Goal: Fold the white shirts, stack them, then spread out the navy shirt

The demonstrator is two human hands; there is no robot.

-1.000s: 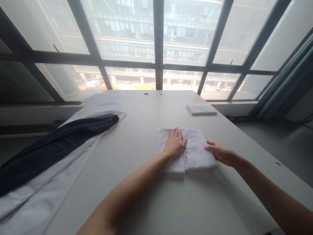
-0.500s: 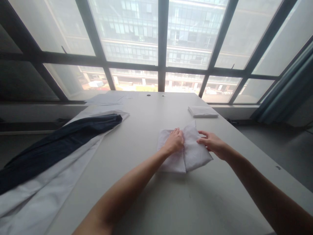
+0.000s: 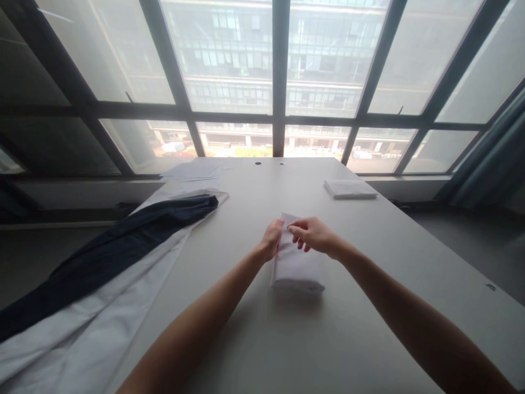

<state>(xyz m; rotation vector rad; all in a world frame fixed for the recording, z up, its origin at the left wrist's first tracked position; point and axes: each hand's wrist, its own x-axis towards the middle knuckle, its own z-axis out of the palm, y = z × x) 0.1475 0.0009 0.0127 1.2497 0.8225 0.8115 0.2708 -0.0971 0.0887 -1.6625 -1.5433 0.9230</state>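
Note:
A white cloth (image 3: 298, 268), folded into a narrow thick bundle, lies on the table in front of me. At its upper left edge my left hand (image 3: 271, 239) is closed, with the fingertips partly hidden at the fold. My right hand (image 3: 314, 235) is over the top of the bundle, its fingers loosely bent and apart. The index fingertip is close to the cloth near the left hand; whether it touches cannot be made out. Nothing shows between the right fingers.
On the white table (image 3: 246, 219), a flat folded white cloth (image 3: 350, 189) lies at the far right. Dark blue fabric (image 3: 135, 241) and white fabric (image 3: 110, 317) spread along the left side. Papers (image 3: 192, 171) lie at the back left. Large windows (image 3: 229, 54) stand beyond.
The cloth's right-hand flap has been folded over to the left, making the bundle narrower. My right hand has moved left over it; my left hand has shifted to the left edge.

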